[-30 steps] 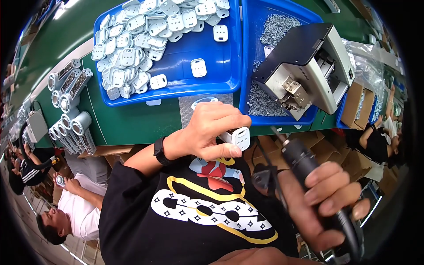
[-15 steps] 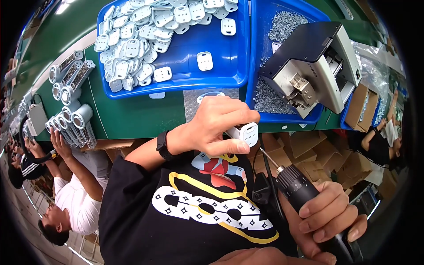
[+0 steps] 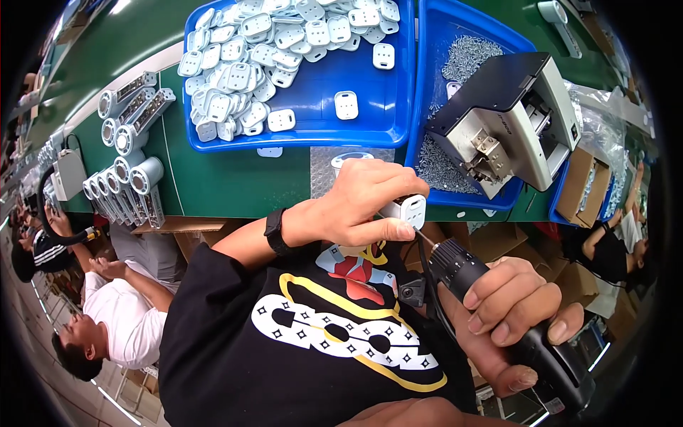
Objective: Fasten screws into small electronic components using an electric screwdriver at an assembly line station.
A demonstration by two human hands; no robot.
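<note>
My left hand (image 3: 364, 205) grips a small white plastic part (image 3: 412, 211) just off the near edge of the green table. A black wristband sits on that forearm. My right hand (image 3: 509, 313) is wrapped around a black electric screwdriver (image 3: 491, 306), held low and to the right. Its thin bit points up-left and touches the white part's lower side. The part is mostly covered by my fingers.
A blue tray (image 3: 313, 132) holds several white plastic parts. Another blue tray (image 3: 427, 92) holds loose screws and a grey-white screw feeder (image 3: 512, 117). Grey cylindrical housings (image 3: 131, 153) lie at the left. Other people sit at the lower left (image 3: 107, 313) and at the right (image 3: 612, 249).
My left hand has kept its grip on the white part. My right hand has brought the screwdriver up and left until its bit meets the part.
</note>
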